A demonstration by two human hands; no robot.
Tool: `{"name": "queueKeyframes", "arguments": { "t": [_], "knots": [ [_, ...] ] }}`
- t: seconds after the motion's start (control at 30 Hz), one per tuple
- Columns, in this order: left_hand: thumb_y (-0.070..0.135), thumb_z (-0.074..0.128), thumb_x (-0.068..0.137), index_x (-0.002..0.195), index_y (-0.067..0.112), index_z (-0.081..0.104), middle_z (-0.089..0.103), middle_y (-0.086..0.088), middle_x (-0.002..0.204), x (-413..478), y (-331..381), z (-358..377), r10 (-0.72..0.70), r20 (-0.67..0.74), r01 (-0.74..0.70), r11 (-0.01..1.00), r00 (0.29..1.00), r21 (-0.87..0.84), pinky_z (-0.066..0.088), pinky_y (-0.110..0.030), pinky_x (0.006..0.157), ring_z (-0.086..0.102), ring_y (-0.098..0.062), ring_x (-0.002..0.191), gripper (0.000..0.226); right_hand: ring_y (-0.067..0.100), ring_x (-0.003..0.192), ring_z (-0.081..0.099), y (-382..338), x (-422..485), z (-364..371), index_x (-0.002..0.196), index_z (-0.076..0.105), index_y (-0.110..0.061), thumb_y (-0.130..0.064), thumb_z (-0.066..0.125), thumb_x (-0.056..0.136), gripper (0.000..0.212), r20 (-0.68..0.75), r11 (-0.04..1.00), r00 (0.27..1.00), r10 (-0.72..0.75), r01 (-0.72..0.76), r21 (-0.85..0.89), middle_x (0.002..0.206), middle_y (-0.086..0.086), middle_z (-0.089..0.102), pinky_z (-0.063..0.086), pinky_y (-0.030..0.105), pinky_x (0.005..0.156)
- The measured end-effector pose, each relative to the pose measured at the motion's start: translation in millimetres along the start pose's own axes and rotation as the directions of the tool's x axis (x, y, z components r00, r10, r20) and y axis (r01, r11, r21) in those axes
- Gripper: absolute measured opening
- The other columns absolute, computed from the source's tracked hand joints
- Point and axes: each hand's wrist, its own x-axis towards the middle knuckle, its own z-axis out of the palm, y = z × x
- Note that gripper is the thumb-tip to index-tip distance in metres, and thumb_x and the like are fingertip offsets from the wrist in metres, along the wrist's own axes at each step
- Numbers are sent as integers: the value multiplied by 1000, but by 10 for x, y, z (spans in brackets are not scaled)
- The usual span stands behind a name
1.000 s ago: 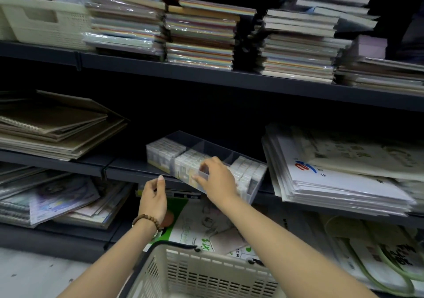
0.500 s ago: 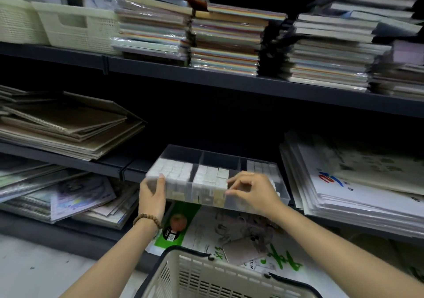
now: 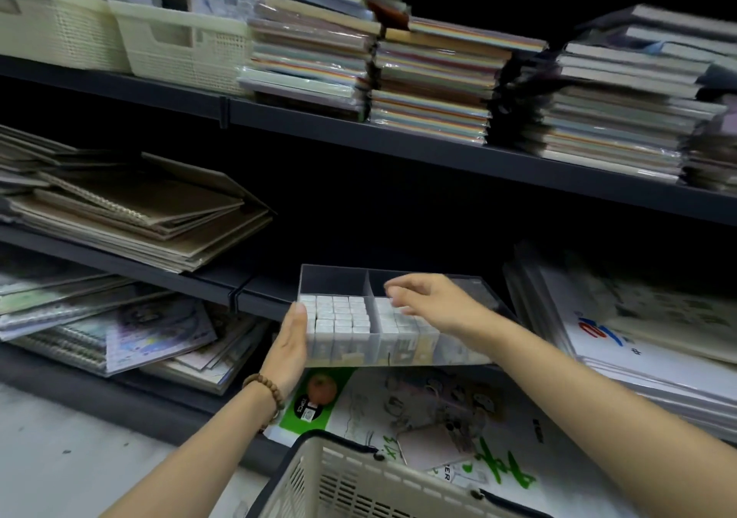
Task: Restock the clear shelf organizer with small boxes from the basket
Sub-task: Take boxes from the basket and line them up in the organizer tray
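Here, left hand [image 3: 289, 348] flat against organizer [image 3: 332, 280]; right hand [image 3: 430, 304] loose, empty, over boxes [image 3: 339, 315]; labels blurred.

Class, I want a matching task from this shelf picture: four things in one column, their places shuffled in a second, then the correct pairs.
Things
1. left hand
2. right hand
3. basket
4. cream bins

Places
A. top shelf, far left
B. against the left end of the clear organizer
C. bottom of the view, nearest the camera
D. above the organizer, right of its left compartment

Pairs: 1-B, 2-D, 3-C, 4-A
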Motion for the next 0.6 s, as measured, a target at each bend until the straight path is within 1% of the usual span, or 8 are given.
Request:
{"name": "queueKeyframes", "arguments": {
  "t": [0.07, 0.17, 0.23, 0.3, 0.37, 0.43, 0.5, 0.6],
  "knots": [
    [61, 28, 83, 147, 31, 14, 23, 13, 151, -19, 16, -56, 59, 87, -61, 998, 994, 17, 14, -21, 109, 21, -1, 135, 73, 10, 106, 59, -196, 125, 145, 134, 48, -11, -35, 46, 97, 44, 121, 991, 984, 130, -126, -40, 130, 3, 56, 47, 22, 94],
    [59, 54, 69, 141, 37, 23, 47, 18, 132, -39, 37, -166, 133, 167, -148, 986, 977, 82, 36, -25, 102, 45, -4, 123, 81, 18, 109, 59, -416, 284, 250, 139, 38, -2, -32, 47, 97, 52, 202, 954, 937, 285, -258, -150, 136, 14, 50, 50, 23, 89],
    [56, 60, 66, 141, 33, 26, 49, 17, 129, -33, 35, -214, 157, 179, -178, 978, 971, 109, 38, -23, 100, 48, -4, 119, 86, 26, 116, 56, -562, 372, 271, 140, 35, 0, -30, 50, 96, 54, 265, 927, 889, 373, -345, -148, 139, 21, 45, 50, 28, 91],
    [56, 62, 66, 143, 29, 27, 49, 15, 132, -25, 29, -234, 175, 181, -196, 975, 968, 106, 38, -23, 102, 47, -6, 123, 89, 36, 128, 45, -684, 433, 299, 145, 23, 2, -30, 48, 97, 62, 298, 889, 838, 457, -432, -149, 146, 28, 32, 46, 36, 98],
    [58, 62, 65, 146, 25, 23, 44, 10, 140, -19, 30, -251, 159, 183, -180, 978, 970, 105, 36, -33, 108, 42, -10, 129, 96, 40, 136, 31, -735, 468, 369, 147, 10, 2, -28, 44, 99, 66, 321, 852, 791, 521, -505, -139, 151, 30, 17, 37, 41, 106],
    [59, 62, 65, 147, 24, 22, 42, 8, 142, -9, 43, -265, 147, 193, -172, 978, 970, 121, 36, -38, 108, 41, -11, 130, 97, 41, 140, 23, -720, 512, 456, 148, 4, 0, -25, 39, 101, 64, 314, 831, 772, 553, -541, -131, 152, 31, 11, 31, 43, 110],
    [58, 62, 68, 146, 26, 23, 44, 8, 141, 14, 67, -263, 150, 200, -181, 972, 968, 149, 39, -39, 106, 44, -12, 127, 93, 40, 140, 23, -674, 559, 554, 148, 5, 0, -25, 35, 102, 60, 258, 829, 789, 558, -542, -140, 152, 30, 13, 31, 43, 110],
    [52, 61, 78, 148, 27, 12, 37, 6, 146, 63, 61, -233, 142, 185, -186, 951, 972, 247, 38, -40, 106, 40, -16, 131, 90, 38, 139, 26, -636, 604, 681, 148, 7, 2, -23, 31, 103, 57, 181, 829, 810, 557, -531, -176, 152, 28, 15, 33, 43, 108]
  ]
}}
